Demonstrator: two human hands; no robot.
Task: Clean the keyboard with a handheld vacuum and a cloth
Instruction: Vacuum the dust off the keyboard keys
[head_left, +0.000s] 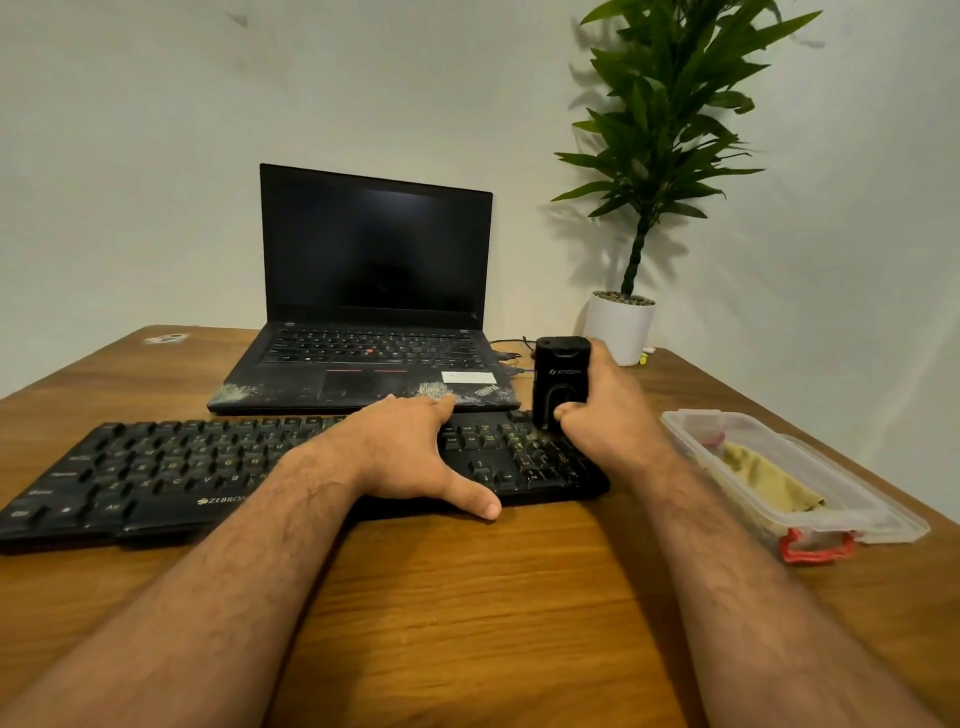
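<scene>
Black keyboard (260, 467) on wooden table (467, 597), just before open laptop (374, 312).
Handheld vacuum (561, 379) upright on keyboard's right end, gripped by right hand (608, 410); left hand (410, 452) flat, fingers straight, pressing keyboard; cloth (763, 478) in container (857, 499) right of keyboard.

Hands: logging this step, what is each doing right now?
Left hand: open, resting flat on the keyboard.
Right hand: holding the handheld vacuum.

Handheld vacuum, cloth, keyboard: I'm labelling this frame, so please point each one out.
handheld vacuum (561, 375): head view, front of its black body.
cloth (766, 480): head view, middle of the yellowish fold inside the plastic container.
keyboard (171, 467): head view, letter keys left of the hands.
</scene>
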